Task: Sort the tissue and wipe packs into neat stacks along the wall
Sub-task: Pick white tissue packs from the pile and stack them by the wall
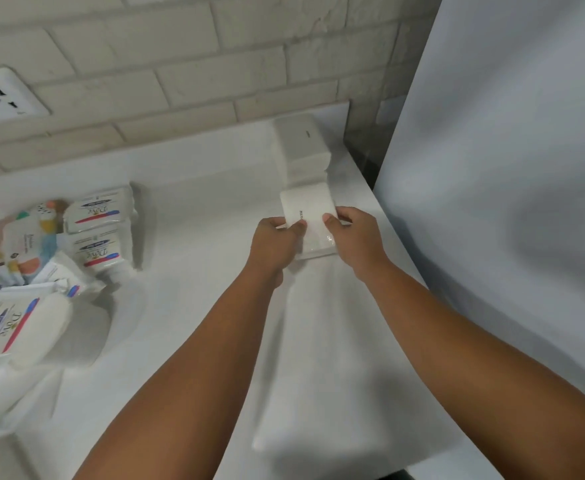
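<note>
While our left hand (277, 237) and right hand (353, 233) pinch the plain white plastic-wrapped tissue pack (310, 216) right of frame centre, its slick film could slip, knocking the white stack (301, 147) behind askew.

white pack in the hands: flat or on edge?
Flat. The white pack shows its broad printed face upward, left hand and right hand gripping its near end, apparently atop another pack.

Between the hands (318, 237) sits a plain white pack (310, 211) with small dark print. Beyond it, a white stack (301, 150). Far left of them, white Dove packs (93, 211) bear blue-and-red stripes, beside possibly polka-dotted multicoloured packs (38, 230). The counter (197, 202) is white.
</note>
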Motion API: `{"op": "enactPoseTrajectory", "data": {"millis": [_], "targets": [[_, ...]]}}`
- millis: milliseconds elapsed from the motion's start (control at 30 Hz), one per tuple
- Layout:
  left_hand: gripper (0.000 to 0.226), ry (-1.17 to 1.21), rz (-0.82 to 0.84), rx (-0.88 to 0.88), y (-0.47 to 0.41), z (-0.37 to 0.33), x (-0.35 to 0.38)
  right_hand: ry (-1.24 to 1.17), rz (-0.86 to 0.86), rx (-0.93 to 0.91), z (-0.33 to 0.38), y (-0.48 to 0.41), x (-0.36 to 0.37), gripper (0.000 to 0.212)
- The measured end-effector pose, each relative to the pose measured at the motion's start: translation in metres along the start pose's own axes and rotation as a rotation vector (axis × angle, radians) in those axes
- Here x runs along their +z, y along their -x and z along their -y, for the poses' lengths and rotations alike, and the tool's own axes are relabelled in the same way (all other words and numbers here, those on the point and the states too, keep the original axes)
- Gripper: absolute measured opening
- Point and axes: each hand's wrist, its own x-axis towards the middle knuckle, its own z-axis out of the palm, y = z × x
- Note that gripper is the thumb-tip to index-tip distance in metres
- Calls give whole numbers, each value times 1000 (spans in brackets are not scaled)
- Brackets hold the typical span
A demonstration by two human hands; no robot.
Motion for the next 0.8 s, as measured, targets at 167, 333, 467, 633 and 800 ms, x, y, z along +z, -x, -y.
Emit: {"op": "enactPoseTrajectory", "data": {"millis": [167,333,467,633,800], "targets": [[40,-106,-71,40,-26,-3,15,78,15,12,1,-29,2,30],[46,-225,-129,61,-41,-4,23,124,24,22,0,-48,5,33],[45,-291,-144,74,-47,-4,26,150,27,26,-3,-53,5,34],[44,-338,-124,88,-41,-6,26,214,34,9,-1,-53,3,32],[54,-439,-145,188,-9,-18,3,302,-188,-245,5,-25,7,42]]}}
